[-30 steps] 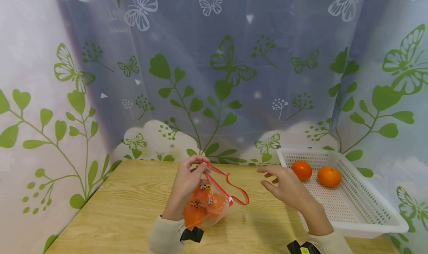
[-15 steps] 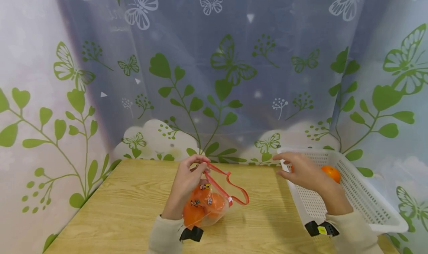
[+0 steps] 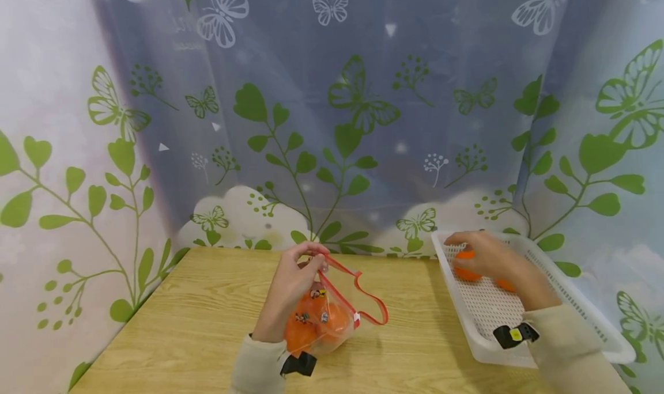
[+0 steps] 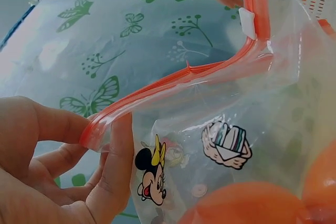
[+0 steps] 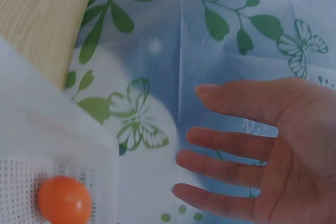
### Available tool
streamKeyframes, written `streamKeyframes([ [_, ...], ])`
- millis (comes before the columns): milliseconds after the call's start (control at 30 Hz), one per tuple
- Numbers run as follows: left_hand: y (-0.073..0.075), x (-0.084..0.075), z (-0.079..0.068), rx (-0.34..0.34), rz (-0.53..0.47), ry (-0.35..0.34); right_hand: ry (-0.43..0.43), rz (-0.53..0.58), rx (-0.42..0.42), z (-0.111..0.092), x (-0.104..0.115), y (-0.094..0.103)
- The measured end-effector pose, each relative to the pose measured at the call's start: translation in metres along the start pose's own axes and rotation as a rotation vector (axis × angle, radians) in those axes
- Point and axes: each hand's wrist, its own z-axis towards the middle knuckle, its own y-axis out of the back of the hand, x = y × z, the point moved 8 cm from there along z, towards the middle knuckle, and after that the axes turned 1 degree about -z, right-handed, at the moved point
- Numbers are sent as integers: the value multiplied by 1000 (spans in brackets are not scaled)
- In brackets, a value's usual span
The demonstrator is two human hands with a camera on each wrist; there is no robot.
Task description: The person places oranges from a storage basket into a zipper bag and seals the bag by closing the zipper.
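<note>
I count one white plastic basket (image 3: 485, 307) on the desk's (image 3: 207, 302) right edge, two oranges (image 3: 468, 270) inside, one slider bag (image 3: 324, 317), at least two bagged oranges (image 3: 301, 336).

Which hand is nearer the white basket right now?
Right. The right hand is over the white basket; the left hand is well left of it, pinching the bag's red edge.

Cream left sleeve (image 3: 257, 366), matching right sleeve (image 3: 568, 342), black left wristband (image 3: 298, 364), black right wristband (image 3: 502, 336) with a yellow patch (image 3: 516, 334)
</note>
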Motion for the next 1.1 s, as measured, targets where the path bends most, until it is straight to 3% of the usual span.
streamKeyframes([
  [433, -3, 1, 1, 19, -8, -7, -17, -23, 84, 2, -30, -1],
  [700, -4, 2, 1, 17, -16, 6, -79, 5, 104, -1, -54, -3],
  [1100, -6, 3, 1, 23, -16, 7, -232, -104, 150, -9, -103, -6],
])
